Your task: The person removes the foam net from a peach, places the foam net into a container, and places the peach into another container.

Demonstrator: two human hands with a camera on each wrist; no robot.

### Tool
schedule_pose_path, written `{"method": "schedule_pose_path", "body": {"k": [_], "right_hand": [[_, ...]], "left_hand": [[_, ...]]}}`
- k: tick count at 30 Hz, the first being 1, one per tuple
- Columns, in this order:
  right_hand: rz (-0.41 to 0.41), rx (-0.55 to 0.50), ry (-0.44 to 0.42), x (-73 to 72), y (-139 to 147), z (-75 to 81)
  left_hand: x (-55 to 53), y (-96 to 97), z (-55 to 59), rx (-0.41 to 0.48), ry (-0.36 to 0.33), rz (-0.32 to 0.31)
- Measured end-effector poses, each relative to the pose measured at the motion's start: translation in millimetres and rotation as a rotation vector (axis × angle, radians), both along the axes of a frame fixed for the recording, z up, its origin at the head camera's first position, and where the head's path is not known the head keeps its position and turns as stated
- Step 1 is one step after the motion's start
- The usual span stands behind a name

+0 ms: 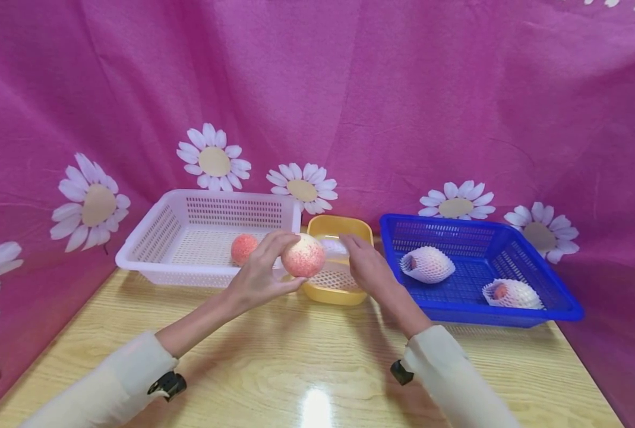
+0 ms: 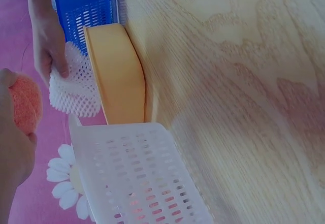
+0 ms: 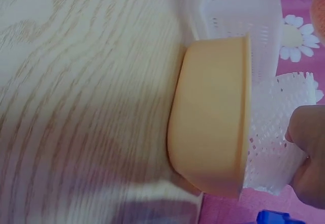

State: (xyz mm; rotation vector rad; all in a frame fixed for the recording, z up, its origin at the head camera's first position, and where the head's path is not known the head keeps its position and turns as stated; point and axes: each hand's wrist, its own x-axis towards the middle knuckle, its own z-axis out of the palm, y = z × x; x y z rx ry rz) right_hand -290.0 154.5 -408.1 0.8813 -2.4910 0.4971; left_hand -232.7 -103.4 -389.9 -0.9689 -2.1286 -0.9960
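My left hand point(image 1: 261, 272) grips a round, pink-and-cream speckled peach point(image 1: 305, 257), thumb below and fingers over the top. It is held up near the yellow container point(image 1: 334, 296), toward the white basket's side. White foam net sleeve point(image 2: 76, 89) hangs from my right hand point(image 1: 372, 267), pinched between thumb and fingers above the container's rim. In the right wrist view the same sleeve point(image 3: 277, 127) looks flattened, with no fruit in it. More white netting point(image 1: 332, 277) shows inside the container.
At left stands a white perforated basket point(image 1: 130, 252) with one bare pink peach point(image 1: 243, 247) in it. To the right, a blue basket point(image 1: 560, 291) holds two peaches in foam nets, one nearer the middle point(image 1: 432, 266), another at the front point(image 1: 515, 295). A flowered pink cloth point(image 1: 381, 107) hangs behind.
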Motion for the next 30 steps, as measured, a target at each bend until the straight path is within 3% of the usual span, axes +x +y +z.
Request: {"method": "schedule_pose_path", "body": {"k": [7,21,30], "right_hand": [[-0.022,0.062,-0.074,-3.7,-2,-10.5],[0.156,0.135,-0.224,-3.4,-2,-17.2],[0.114,0.17,-0.404,-2.4,-7,-15.9]], "left_hand": [[-0.1,-3.1,-0.2,0.005,-0.002,0.002],[-2.3,-7.5,-0.9,0.01,-0.017,0.013],[-4.5,-10.6,-2.5,0.011,-0.018,0.014]]}}
